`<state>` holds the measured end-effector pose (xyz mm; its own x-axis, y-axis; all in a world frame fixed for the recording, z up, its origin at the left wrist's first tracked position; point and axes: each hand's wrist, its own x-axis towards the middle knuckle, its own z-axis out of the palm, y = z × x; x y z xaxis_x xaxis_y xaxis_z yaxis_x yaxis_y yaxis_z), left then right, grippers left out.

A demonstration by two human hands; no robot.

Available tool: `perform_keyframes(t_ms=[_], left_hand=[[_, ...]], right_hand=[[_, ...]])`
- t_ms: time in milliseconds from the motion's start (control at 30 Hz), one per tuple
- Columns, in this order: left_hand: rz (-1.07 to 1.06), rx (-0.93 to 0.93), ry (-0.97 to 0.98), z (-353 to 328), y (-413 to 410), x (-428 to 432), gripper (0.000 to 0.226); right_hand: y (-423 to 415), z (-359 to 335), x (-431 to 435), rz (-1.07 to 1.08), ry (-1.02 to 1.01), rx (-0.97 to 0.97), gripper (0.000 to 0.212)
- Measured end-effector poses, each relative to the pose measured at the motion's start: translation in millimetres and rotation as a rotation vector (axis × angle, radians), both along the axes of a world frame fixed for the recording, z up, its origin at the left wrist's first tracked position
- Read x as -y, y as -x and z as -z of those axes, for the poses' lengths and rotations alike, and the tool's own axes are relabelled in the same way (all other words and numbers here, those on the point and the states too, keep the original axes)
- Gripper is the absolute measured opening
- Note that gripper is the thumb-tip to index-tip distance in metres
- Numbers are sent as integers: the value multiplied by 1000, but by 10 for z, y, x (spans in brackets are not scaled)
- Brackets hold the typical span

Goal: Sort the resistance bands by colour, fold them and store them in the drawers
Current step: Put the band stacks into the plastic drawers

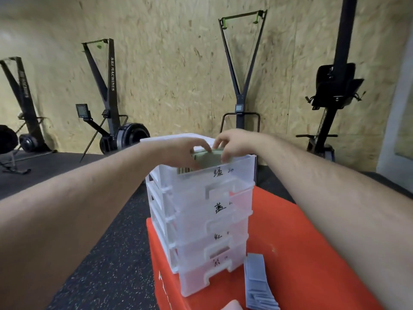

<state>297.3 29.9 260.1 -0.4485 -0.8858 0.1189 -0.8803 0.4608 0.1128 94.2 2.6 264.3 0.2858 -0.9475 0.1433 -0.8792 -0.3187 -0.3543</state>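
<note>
Pinching the folded green band at opposite ends, left hand and right hand are holding it over the top drawer; it is likely soft, light and prone to springing open.

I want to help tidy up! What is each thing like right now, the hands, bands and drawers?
left hand, gripping the green band at its left end
right hand, pinching its right end
green band, folded, held at the rim of the top drawer
top drawer, pulled open, greenish folds inside
lower drawers, look pushed shut
blue bands, folded, stacked on the red mat, not stored
</note>
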Motion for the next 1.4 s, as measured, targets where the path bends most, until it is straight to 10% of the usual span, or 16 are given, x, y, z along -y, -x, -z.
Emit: perform_keyframes(t_ms=[367, 533, 667, 1133, 1400], left_hand=[[-41, 194, -174, 243, 93, 359, 48], [-24, -22, -72, 127, -65, 103, 41], [85, -374, 503, 470, -42, -550, 19], [-194, 21, 437, 1496, 157, -670, 62], [-102, -53, 461, 1505, 337, -645, 58]], right_hand=[[-54, 145, 186, -18, -237, -207, 42], [106, 178, -55, -89, 78, 366, 35], [163, 774, -704, -48, 589, 684, 12], [-193, 1612, -752, 71, 223, 81, 64], [-98, 1830, -912, 33, 290, 124, 58]])
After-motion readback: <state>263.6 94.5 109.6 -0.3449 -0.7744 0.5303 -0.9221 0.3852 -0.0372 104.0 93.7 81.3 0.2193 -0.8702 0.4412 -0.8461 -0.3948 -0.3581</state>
